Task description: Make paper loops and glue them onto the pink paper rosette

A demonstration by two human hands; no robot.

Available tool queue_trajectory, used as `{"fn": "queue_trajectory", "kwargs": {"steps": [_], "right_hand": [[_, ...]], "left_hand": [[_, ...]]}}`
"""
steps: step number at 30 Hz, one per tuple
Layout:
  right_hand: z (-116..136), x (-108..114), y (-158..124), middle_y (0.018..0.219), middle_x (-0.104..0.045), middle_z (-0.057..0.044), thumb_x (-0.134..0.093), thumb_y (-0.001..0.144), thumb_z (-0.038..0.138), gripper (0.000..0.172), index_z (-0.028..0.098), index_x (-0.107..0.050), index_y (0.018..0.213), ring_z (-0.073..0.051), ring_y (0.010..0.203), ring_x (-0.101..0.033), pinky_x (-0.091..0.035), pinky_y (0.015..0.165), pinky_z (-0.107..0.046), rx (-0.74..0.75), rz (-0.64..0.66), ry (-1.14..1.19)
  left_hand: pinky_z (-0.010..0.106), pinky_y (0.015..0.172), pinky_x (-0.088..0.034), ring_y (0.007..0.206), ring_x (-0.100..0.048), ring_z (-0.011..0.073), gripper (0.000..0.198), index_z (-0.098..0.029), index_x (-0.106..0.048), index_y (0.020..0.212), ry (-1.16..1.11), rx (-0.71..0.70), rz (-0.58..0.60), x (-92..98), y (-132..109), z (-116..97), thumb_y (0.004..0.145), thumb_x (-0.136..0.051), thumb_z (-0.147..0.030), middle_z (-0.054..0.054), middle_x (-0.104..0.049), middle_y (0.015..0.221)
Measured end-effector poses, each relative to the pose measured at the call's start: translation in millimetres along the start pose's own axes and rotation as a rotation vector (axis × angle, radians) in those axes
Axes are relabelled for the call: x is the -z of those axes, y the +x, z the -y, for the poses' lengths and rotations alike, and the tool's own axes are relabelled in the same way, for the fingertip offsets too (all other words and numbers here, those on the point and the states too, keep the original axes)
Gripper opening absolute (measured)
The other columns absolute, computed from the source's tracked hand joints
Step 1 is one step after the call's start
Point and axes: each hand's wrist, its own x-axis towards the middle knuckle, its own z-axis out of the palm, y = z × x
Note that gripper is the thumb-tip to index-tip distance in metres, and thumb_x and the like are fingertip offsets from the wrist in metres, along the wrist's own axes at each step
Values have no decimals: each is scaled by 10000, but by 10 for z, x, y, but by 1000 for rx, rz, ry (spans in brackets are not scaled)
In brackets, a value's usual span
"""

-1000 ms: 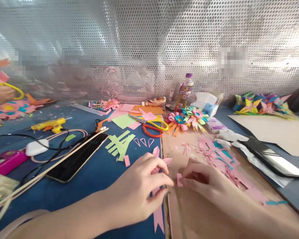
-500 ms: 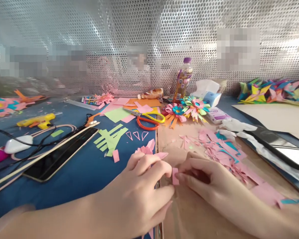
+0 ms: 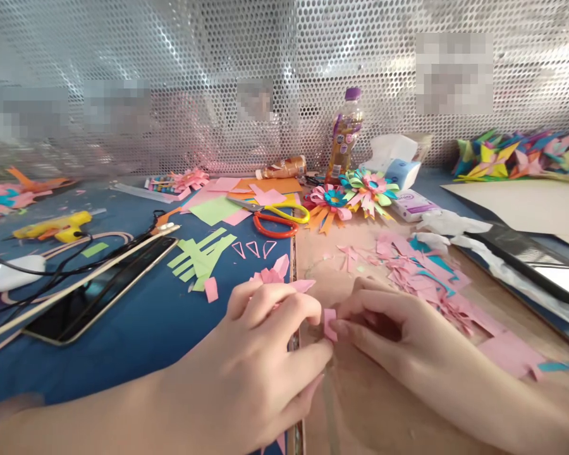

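Observation:
A small strip of pink paper stands between my two hands, low over the brown board. My right hand pinches its right side between thumb and fingers. From the left, my left hand is curled at the strip, its thumb tip against the lower end and its index finger by the left edge. Pink folded paper petals show just behind my left knuckles, partly hidden by them. Another pink paper piece lies on the blue surface to the left. Three pink paper triangle loops sit farther back.
Scissors with red and yellow handles lie beyond green paper strips. At left are a phone, a stick and a yellow glue gun. Pink scraps, paper flowers and a bottle stand right and behind.
The view has tipped, so the table's things sit higher and slightly left in the picture. My left thumb is closer to the strip's lower end. My right hand keeps its pinch.

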Motion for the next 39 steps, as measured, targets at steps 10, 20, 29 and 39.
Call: {"fn": "queue_trajectory", "kwargs": {"steps": [10,20,29,39], "right_hand": [[37,22,-15,838,-616,6,-520,857,261,121,259,-617,784,-153,768,-571,-454,654,-281,15,-2,-42],[60,14,-18,815,-619,-5,-506,849,213,137,237,-607,760,-153,751,-580,-452,636,-274,33,-6,-55],[51,15,-7,798,-607,9,-519,857,250,146,241,-606,740,-139,745,-572,-444,627,-262,51,-21,-66],[55,11,8,786,-603,20,-509,855,224,154,239,-588,724,-131,725,-557,-429,625,-265,62,-29,-96]], "left_hand": [[427,862,-278,996,-449,254,213,-249,-644,1047,-2,34,-6,-12,22,-16,854,-553,-252,43,-533,1014],[434,926,-252,1112,-417,251,218,-245,-638,1050,0,34,-11,-13,31,-10,844,-567,-235,43,-531,1014],[461,891,-274,1069,-473,281,162,-240,-652,972,-3,44,-4,-40,27,5,848,-548,-248,61,-516,1039],[439,831,-315,1010,-486,271,130,-239,-669,911,11,25,-36,-27,37,29,826,-570,-246,57,-522,1010]]}}
